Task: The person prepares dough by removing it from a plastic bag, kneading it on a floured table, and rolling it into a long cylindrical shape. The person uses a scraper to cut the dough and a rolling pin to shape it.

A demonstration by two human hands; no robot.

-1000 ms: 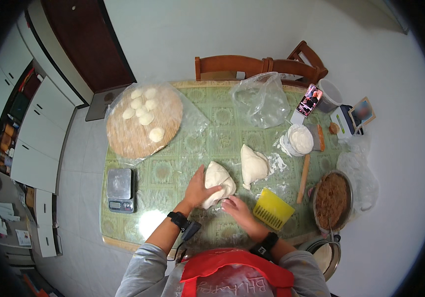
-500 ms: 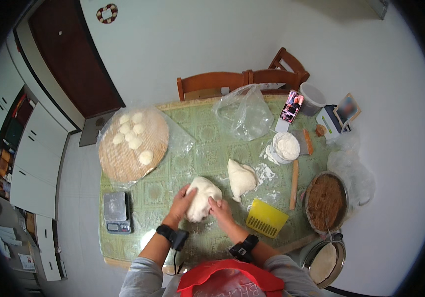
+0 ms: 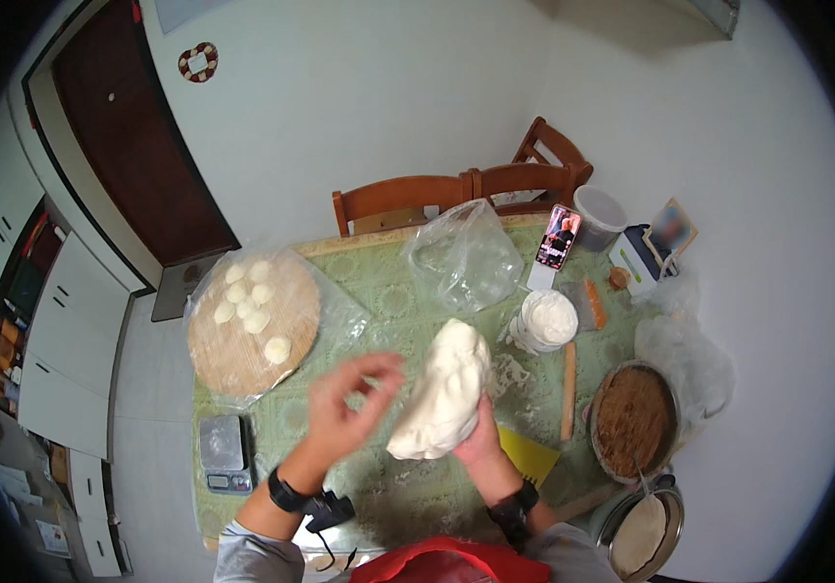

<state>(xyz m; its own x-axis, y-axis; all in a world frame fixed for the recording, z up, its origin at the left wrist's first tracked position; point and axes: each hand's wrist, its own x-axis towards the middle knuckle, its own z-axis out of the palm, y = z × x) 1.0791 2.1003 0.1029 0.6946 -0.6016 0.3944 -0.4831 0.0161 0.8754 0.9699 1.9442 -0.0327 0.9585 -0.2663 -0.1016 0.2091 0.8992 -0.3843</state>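
Note:
My right hand [image 3: 483,439] holds a large lump of pale dough [image 3: 444,394] up over the table, gripping its lower right side. The lump hangs tilted, its top leaning away to the right. To its left, my left hand [image 3: 347,403] is raised and empty, slightly blurred, with thumb and fingers apart. Partly behind my right wrist lies a yellow slotted dough scraper [image 3: 534,459]. Whether the second dough piece is hidden behind the lump or part of it, I cannot tell. Loose flour [image 3: 511,377] is scattered beside the lump.
At left are a round board [image 3: 218,355] bearing several dough balls [image 3: 262,293] and a kitchen scale [image 3: 223,447]. Rightward stand a flour tub [image 3: 547,319], a rolling pin [image 3: 569,394], a pan of brown filling [image 3: 636,418] and a pot [image 3: 675,525]. Farther back sit a plastic bag [image 3: 466,257] and a phone [image 3: 559,237].
The dough between both hands has been lifted off the table and shifted right into my right hand. My left hand has let go and moved aside. The triangular dough piece no longer shows separately.

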